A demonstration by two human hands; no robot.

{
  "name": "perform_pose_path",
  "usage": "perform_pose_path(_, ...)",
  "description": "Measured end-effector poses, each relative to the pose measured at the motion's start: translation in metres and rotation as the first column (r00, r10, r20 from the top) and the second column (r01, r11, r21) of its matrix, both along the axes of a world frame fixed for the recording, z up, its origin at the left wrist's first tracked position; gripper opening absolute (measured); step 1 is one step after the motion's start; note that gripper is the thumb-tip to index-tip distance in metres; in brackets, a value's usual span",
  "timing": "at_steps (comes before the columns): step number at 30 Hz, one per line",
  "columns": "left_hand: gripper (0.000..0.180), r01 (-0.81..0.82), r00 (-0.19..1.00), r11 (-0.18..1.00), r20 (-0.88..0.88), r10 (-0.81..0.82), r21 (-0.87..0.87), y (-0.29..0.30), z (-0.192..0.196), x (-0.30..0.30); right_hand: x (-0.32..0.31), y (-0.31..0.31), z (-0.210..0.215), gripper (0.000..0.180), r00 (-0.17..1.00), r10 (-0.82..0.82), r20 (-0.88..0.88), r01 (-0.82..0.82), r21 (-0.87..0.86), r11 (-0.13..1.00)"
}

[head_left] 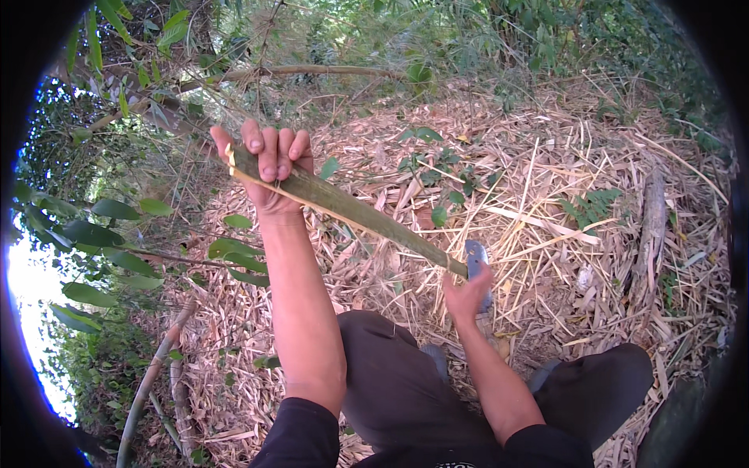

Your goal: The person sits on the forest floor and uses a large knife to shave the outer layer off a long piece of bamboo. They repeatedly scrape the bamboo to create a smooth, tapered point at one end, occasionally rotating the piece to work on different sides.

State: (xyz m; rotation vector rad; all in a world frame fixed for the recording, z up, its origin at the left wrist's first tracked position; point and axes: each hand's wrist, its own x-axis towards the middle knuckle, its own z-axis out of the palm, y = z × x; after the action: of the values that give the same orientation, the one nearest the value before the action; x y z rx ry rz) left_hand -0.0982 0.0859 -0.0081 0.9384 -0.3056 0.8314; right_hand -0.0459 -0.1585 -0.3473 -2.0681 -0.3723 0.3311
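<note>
My left hand (275,168) is raised at the upper left, its fingers curled over the upper end of a split bamboo strip (367,216). The strip is green on its face and pale along its cut edge. It slants down to the right, toward my right hand (466,292). That hand is closed at the strip's lower end, beside a grey metal blade (475,254) that looks like part of a knife. The blade lies across the strip's end, with parts showing above and below my thumb. Its handle and most of my right fingers are hidden.
Dry bamboo leaves (367,156) cover the ground, with pale thin shavings (515,242) beyond my right hand. A weathered log (654,222) lies at the right. Leafy branches (117,234) hang at the left, near a bamboo pole (152,374). My bent knees are below.
</note>
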Motion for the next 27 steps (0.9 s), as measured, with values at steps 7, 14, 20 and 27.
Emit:
perform_pose_path(7,0.056,-0.518,0.793,0.853,-0.339,0.506,0.063,-0.049,0.018,0.035,0.052,0.048,0.115,0.05,0.766,0.609,0.206,-0.635,0.094,0.767)
perform_pose_path(14,0.056,-0.634,0.396,0.649,-0.543,0.74,0.421,-0.051,0.008,0.041,0.108,0.046,0.166,0.048,0.987,0.157,0.033,-0.121,0.797,0.591)
perform_pose_path(20,0.033,-0.345,0.347,0.679,-0.584,0.734,0.648,-0.056,-0.014,0.052,0.152,0.022,0.2,0.056,0.909,-0.167,-0.382,0.417,0.815,0.401)
perform_pose_path(27,0.033,-0.287,0.263,0.243,-0.167,0.95,0.927,-0.083,-0.036,0.066,0.178,-0.001,0.17,0.064,0.747,-0.33,-0.578,0.656,0.721,0.222)
